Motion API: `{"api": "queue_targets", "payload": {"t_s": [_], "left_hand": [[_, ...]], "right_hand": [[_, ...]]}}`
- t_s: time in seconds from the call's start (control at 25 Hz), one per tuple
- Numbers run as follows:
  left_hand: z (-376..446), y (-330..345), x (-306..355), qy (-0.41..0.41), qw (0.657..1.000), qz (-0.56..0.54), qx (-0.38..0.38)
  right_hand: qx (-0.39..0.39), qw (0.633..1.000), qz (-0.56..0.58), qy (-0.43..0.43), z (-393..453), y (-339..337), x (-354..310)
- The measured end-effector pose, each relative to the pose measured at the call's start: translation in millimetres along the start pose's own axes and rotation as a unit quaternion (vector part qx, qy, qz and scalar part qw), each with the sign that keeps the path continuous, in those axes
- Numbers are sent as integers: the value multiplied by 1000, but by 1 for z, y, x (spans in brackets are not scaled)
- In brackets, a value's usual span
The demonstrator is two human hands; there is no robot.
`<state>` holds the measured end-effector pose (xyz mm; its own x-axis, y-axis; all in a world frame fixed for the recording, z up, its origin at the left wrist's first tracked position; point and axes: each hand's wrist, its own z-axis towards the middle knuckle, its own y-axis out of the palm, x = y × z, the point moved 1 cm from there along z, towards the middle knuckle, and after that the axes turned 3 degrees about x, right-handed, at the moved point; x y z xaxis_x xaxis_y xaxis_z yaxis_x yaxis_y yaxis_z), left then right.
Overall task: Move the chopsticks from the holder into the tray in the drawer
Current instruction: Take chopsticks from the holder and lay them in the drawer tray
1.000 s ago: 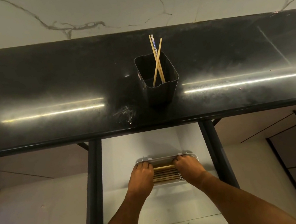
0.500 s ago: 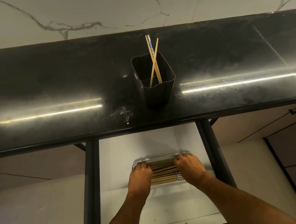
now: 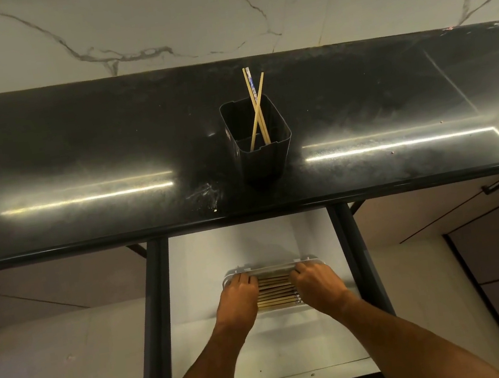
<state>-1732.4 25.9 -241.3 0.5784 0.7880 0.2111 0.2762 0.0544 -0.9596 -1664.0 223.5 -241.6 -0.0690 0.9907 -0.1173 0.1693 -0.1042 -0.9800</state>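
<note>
Wooden chopsticks (image 3: 276, 291) mostly fill the tray (image 3: 309, 262) (both hands (image 3: 239, 294) (image 3: 315, 281) rest curled on them, grip unclear), while three sticks (image 3: 257, 106) remain in the holder (image 3: 259, 142).

Dim, warm indoor light. Two bright glare streaks run across the glossy black table (image 3: 75, 156), one on each side of a dark holder (image 3: 264, 157). The open drawer (image 3: 250, 247) below is shaded. Wide-angle distortion bends the table edge downward at both sides. Focus is sharp.
</note>
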Motion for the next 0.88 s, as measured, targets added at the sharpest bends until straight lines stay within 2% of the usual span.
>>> {"api": "queue_targets", "payload": {"t_s": [0.2, 0.36, 0.56, 0.88], "left_hand": [[-8, -26, -4, 76, 992, -23, 100], [-6, -70, -7, 83, 976, 4, 202], [6, -131, -8, 44, 969, 41, 241], [39, -249, 7, 41, 947, 31, 316]], "right_hand": [[98, 994, 1, -37, -7, -26, -1], [203, 979, -14, -28, -1, -63, -4], [241, 967, -78, 8, 10, -123, -7], [320, 940, -105, 54, 28, -244, -16]]}}
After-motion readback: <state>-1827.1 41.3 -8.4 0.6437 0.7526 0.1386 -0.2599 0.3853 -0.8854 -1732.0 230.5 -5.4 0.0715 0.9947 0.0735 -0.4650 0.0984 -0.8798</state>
